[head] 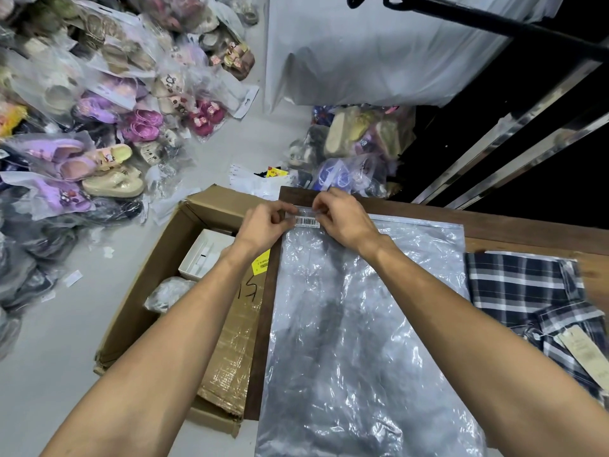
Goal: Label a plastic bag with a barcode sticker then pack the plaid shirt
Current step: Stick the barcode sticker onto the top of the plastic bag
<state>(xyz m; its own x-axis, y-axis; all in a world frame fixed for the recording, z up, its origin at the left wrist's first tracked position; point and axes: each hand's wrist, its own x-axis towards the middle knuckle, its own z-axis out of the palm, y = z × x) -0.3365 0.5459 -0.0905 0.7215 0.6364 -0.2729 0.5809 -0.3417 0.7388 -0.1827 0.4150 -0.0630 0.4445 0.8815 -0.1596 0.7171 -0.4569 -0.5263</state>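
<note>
A clear plastic bag [362, 324] lies flat on the brown wooden table [514, 230]. A white barcode sticker [308, 222] sits at the bag's far left corner. My left hand [267, 224] pinches the sticker's left end. My right hand [342, 219] pinches its right end with fingertips curled. Both hands rest on the bag's top edge. The folded dark plaid shirt [534, 301], with a paper tag, lies on the table to the right of the bag, apart from both hands.
An open cardboard box [158, 278] stands on the floor left of the table, holding a white box [206, 255] and a wrapped item. Bagged shoes [108, 127] pile up on the floor at left and ahead. A metal rack [514, 140] rises at right.
</note>
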